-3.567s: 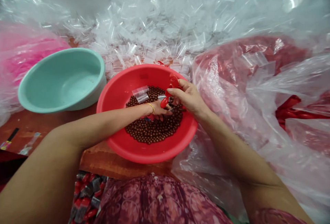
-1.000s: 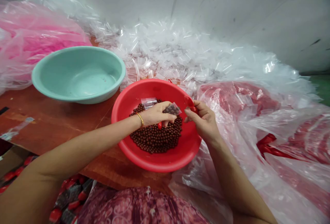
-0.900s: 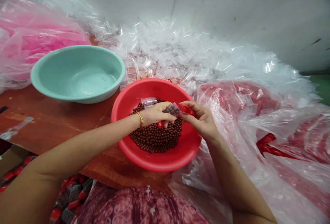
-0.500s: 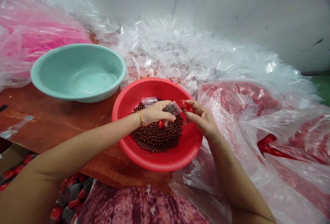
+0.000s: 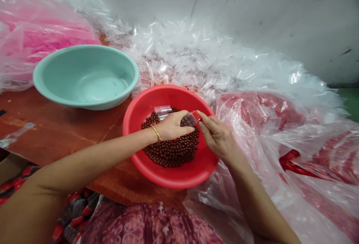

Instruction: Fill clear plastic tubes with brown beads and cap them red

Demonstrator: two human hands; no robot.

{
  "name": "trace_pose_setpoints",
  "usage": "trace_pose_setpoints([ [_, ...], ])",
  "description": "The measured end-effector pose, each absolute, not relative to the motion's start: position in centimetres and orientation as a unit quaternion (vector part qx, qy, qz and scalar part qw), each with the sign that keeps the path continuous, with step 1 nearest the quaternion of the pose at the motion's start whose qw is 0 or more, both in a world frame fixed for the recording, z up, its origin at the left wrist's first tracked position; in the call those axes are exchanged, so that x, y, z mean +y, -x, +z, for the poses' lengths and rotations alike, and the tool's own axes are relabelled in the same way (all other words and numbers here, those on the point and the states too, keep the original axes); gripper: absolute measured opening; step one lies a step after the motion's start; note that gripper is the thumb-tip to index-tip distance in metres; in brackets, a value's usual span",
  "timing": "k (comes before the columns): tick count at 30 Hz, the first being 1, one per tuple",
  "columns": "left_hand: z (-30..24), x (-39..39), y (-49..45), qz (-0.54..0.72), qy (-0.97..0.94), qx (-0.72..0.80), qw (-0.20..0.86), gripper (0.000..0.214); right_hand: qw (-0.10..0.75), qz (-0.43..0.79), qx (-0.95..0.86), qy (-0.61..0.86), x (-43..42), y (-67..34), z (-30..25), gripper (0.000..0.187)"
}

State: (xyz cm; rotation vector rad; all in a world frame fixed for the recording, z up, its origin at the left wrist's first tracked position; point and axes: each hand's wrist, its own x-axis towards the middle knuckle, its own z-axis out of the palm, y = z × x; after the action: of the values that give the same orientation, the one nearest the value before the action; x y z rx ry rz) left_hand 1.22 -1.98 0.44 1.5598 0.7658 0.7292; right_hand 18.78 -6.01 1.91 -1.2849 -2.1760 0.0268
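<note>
There it was: the left hand (image 5: 174, 124) had a clear tube (image 5: 187, 120) of dark beads gripped between thumb and fingers, and the right hand (image 5: 217, 135) had brought a red piece (image 5: 196, 115) right up to its end! The right hand's thumb and forefinger were nearly closed in a pinch, with the red piece at their tips; how far it had gone on, I couldn't tell. Half a second earlier that piece had shown as a fat, glossy red shape; now only a thin red outline peeped past the fingers, and the hand had turned its back more towards us. A few seconds before, the left hand had been down among the beads (image 5: 171, 154), with the right holding red pieces above it. Now both met over the red bowl (image 5: 168, 180). A sliver of red showed under the left hand, smaller than a moment ago. The loose tubes (image 5: 162, 109) lay behind on the beads, as before. The green bowl (image 5: 86, 75) sat on the worktop (image 5: 70, 124), left of the red one, just as earlier.
</note>
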Motion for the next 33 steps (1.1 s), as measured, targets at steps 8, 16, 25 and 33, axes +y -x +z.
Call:
trace_pose_setpoints([
  [8, 1.0, -2.6, -1.5, 0.280, -0.637, 0.369, 0.616, 0.013, 0.315, 0.001, -0.840, 0.442, -6.6, -18.1, 0.5, 0.047],
  [16, 1.7, -1.8, -1.1, 0.254, -0.716, 0.367, 0.537, 0.013, 0.358, 0.136, -0.773, 0.505, -6.2, -18.5, 2.3, 0.037],
  [25, 3.2, -4.5, -1.3, 0.134, -0.848, 0.368, 0.357, 0.016, 0.474, 0.504, -0.494, 0.526, -4.1, -14.3, 3.0, 0.060],
  [33, 3.6, -6.7, -0.8, 0.062, -0.888, 0.403, 0.211, 0.023, 0.424, 0.563, -0.486, 0.517, -5.5, -13.3, 1.7, 0.056],
])
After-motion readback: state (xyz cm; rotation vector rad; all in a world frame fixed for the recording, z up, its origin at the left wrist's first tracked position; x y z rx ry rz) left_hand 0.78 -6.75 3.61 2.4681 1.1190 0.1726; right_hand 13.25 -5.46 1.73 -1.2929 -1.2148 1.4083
